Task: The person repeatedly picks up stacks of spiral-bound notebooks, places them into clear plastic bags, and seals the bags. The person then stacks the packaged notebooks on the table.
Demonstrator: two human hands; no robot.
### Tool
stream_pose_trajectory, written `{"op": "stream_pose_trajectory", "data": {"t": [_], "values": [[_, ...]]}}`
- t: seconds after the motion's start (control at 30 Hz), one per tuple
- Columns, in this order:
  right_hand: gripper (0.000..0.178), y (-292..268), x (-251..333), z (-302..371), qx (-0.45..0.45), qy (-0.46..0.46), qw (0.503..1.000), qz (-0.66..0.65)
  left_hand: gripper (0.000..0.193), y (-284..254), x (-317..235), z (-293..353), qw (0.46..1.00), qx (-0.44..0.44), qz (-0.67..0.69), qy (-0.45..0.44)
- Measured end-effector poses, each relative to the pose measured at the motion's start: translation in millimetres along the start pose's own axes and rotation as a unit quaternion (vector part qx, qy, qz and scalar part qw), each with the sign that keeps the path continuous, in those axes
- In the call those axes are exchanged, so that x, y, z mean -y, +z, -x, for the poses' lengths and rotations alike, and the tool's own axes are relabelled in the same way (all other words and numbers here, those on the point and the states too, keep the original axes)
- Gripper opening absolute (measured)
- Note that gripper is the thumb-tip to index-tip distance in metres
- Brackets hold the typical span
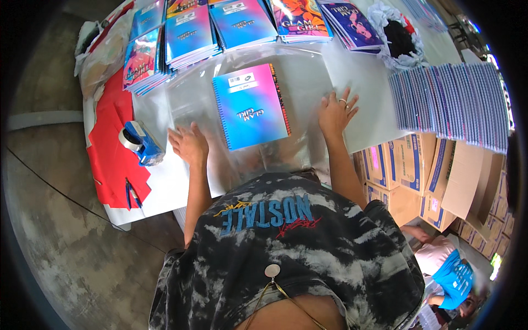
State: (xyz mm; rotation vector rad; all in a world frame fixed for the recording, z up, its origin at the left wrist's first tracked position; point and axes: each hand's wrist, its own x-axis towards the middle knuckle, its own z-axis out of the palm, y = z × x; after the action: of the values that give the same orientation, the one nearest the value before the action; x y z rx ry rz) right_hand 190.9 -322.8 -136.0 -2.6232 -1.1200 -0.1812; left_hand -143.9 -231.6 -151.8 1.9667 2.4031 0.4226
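A spiral-bound notebook (pixel 253 113) with a blue-to-pink cover lies between my hands, a white label near its far edge. Another spiral edge with an orange pattern shows along its right side. Beneath it spreads a sheet of clear plastic film (pixel 300 69) that reflects the light. To the left, my left hand (pixel 188 144) rests with fingers spread on the near left part of the film. My right hand (pixel 338 113), a ring on one finger, lies open at the film's right side. Neither hand touches the notebook.
Stacks of notebooks (pixel 190 36) line the table's far side. A tall row of notebooks (pixel 448 102) stands at right, above cardboard boxes (pixel 407 162). At left are a blue tape dispenser (pixel 147 146), red sheet (pixel 113 143) and pens (pixel 132 193). Another person (pixel 448 269) is at lower right.
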Motion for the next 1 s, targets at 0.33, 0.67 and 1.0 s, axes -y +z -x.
{"op": "stream_pose_trajectory", "data": {"t": [0.33,0.67,1.0], "values": [[0.03,25.0,-10.2,4.3,-0.084,0.037,0.994,-0.053,0.033,-11.5,-13.9,-20.3,0.932,0.031,0.356,-0.064],[0.03,-10.4,3.1,-14.6,0.081,0.14,0.916,-0.366,0.055,-72.6,7.8,-38.5,0.795,0.434,0.422,-0.041],[0.031,-50.3,-17.1,-64.6,0.337,0.003,0.834,-0.437,0.026,-95.5,-7.5,-28.9,0.786,0.394,0.454,0.147]]}}
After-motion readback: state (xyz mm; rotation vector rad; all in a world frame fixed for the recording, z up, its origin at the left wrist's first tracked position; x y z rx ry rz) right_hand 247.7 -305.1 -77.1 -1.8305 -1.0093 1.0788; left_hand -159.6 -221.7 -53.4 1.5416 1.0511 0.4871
